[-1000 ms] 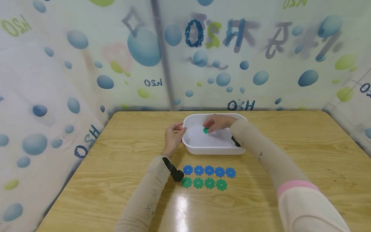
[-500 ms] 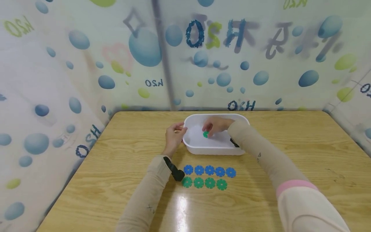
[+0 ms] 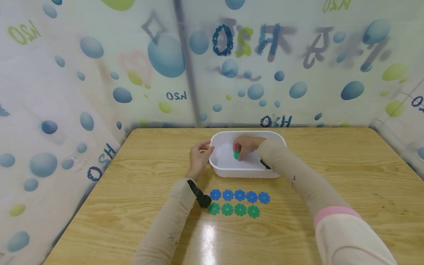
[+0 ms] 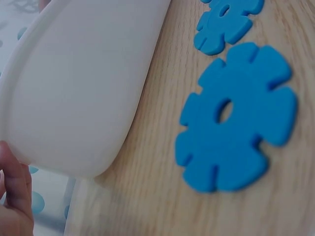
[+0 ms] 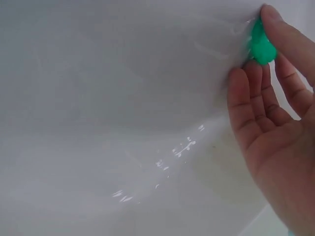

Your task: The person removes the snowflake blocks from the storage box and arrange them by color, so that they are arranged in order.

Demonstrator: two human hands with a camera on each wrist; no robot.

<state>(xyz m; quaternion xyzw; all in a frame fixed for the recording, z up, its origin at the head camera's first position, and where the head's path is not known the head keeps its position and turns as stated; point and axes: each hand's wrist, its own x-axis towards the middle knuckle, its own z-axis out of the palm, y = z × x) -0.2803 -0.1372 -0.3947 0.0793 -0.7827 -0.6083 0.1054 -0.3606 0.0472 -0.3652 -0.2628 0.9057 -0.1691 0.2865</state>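
Observation:
A white plastic basin (image 3: pixel 245 173) stands toward the back of the table. My left hand (image 3: pixel 198 158) grips its left rim between thumb and fingers; the left wrist view catches only part of that hand at the edge. Inside the basin, my right hand (image 3: pixel 247 145) pinches a green notched plastic disc (image 5: pixel 263 45), which is tilted on edge between thumb and fingers. In front of the basin lie a row of several flat blue notched discs (image 3: pixel 240 195) and, nearer me, a row of several green discs (image 3: pixel 240 209).
The wooden table (image 3: pixel 331 165) reaches back to a wall covering (image 3: pixel 232 84) printed with blue and green drops. A black wrist strap (image 3: pixel 200 195) on my left arm hangs close to the left ends of both disc rows.
My right hand has shifted slightly toward me inside the basin, and the green disc has tipped up on edge between its fingers. The left hand has stayed on the rim.

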